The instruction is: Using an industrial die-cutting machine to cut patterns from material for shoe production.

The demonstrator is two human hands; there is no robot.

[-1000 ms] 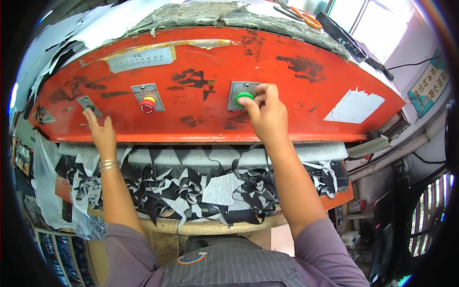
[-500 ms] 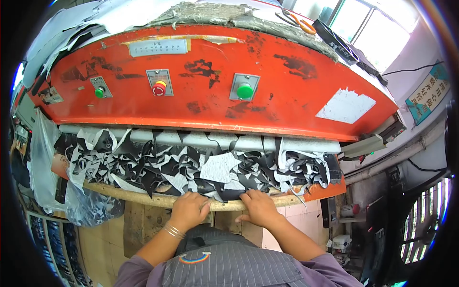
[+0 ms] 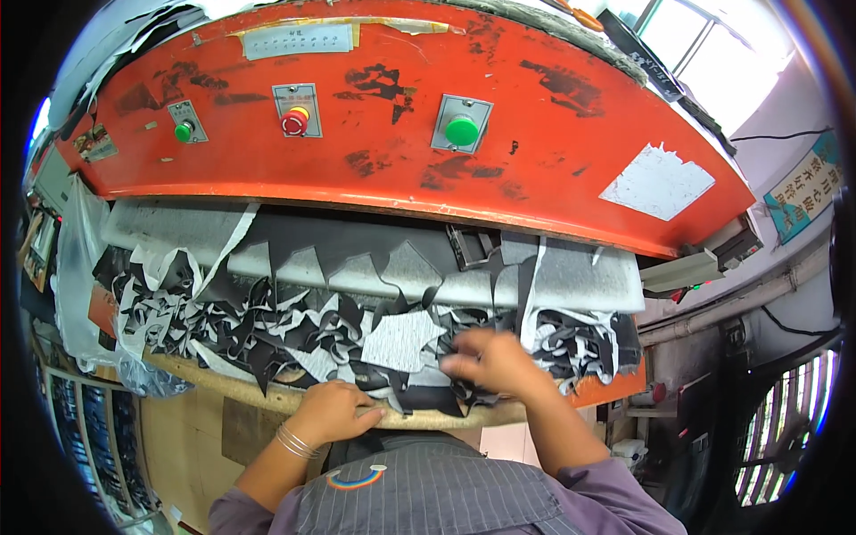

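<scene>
My left hand (image 3: 334, 412) lies on the pale front edge board (image 3: 241, 390), fingers stretched out and thumb apart, holding nothing. My right hand (image 3: 492, 364) is above the heap of black and white scraps (image 3: 267, 325), slightly blurred. Its fingers are apart, with nothing visible in them. Just left of it lies a pale, jagged-edged offcut (image 3: 403, 341). Behind the heap, a dark sheet (image 3: 357, 234) with cut-out gaps along its near side lies on a white pad (image 3: 165, 225). A small metal frame, perhaps a cutting die (image 3: 473, 247), rests on the sheet.
The red machine front (image 3: 357, 169) overhangs the sheet. It carries two green buttons (image 3: 461, 131) and a red stop knob (image 3: 294, 121). A clear plastic bag (image 3: 80, 285) hangs at the left, and a grey metal bracket (image 3: 685, 271) sticks out at the right.
My right hand has left the edge board and moved forward over the scraps. My left hand stays at the board. More of the pad, sheet and metal frame shows below the red front.
</scene>
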